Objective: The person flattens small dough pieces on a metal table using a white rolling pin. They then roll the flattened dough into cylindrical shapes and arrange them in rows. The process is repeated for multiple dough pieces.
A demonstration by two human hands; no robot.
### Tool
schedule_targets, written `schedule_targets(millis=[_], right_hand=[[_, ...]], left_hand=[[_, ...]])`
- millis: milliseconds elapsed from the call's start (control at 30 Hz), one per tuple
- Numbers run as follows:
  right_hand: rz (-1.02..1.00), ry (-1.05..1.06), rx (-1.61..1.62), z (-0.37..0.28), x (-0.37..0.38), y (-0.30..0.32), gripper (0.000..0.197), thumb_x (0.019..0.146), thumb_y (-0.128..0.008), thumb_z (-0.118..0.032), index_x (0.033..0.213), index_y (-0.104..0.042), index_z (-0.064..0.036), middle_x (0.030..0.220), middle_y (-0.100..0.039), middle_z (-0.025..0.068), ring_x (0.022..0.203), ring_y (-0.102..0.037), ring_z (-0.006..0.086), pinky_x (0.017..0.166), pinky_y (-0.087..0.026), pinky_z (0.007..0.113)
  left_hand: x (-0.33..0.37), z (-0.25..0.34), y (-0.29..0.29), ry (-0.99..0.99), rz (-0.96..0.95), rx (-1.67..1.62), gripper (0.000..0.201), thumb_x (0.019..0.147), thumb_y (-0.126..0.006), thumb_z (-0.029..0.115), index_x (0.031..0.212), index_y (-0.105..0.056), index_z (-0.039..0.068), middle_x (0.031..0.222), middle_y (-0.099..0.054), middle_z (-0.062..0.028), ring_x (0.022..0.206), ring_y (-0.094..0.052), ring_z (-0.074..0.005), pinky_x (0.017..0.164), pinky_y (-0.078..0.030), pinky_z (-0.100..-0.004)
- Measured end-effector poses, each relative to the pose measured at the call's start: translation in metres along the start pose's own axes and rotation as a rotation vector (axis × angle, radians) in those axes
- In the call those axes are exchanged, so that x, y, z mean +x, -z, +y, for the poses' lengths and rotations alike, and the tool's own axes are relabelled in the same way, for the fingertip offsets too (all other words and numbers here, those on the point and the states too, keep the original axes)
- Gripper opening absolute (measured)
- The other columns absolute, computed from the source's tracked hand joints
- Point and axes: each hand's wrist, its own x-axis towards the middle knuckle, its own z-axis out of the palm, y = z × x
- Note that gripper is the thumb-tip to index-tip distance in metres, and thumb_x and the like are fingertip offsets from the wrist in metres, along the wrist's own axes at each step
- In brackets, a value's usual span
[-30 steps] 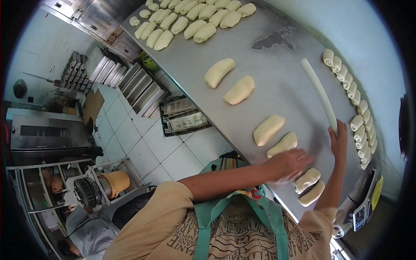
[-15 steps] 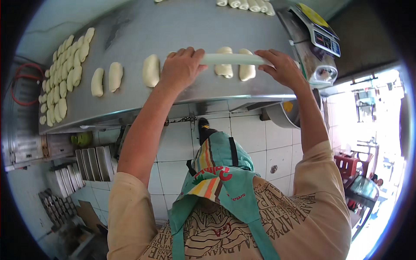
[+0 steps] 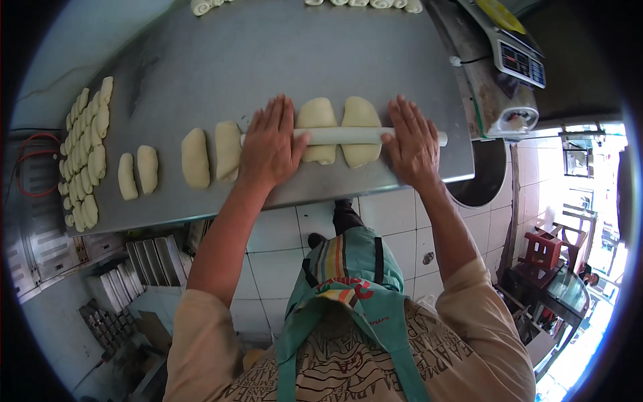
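Observation:
A white rolling pin lies across two flattened dough pieces, the left one and the right one. My left hand rests flat on the pin's left end, fingers stretched away from me. On the right end, my right hand lies open in the same way, its palm on the pin. Just left of my left hand is an oblong dough piece, with a plumper one beside it. Two slimmer dough pieces sit farther left.
Many dough pieces crowd the left end of the metal table. Rolled dough spirals line its far edge. A digital scale stands at the far right, above a dark round bin beside the table.
Both hands have come down toward me with the rolling pin, and their curled fingers have stretched out flat. The two dough pieces under the pin are wider and flatter. My view has shifted.

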Motion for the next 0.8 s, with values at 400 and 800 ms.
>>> schedule_targets(millis=[400,800], right_hand=[[-0.092,0.02,0.237,-0.006,-0.05,0.017,0.05,0.103,-0.051,-0.036,0.138,-0.062,-0.003,0.147,-0.058,0.017,0.136,-0.056,0.0287,0.115,-0.038,0.054],[0.129,-0.031,0.106,-0.003,-0.062,0.003,0.04,0.103,-0.053,-0.038,0.131,-0.068,-0.0131,0.131,-0.07,0.0042,0.125,-0.061,0.0223,0.111,-0.034,0.048]], left_hand=[[-0.056,0.044,0.014,0.182,0.027,-0.05,0.062,0.107,-0.041,0.043,0.149,-0.048,-0.002,0.157,-0.044,-0.0234,0.141,-0.048,-0.0375,0.115,-0.039,-0.0475],[-0.057,0.031,-0.009,0.147,0.226,0.019,0.058,0.108,-0.037,0.045,0.149,-0.05,0.006,0.149,-0.054,-0.0146,0.134,-0.054,-0.0338,0.114,-0.04,-0.0484]])
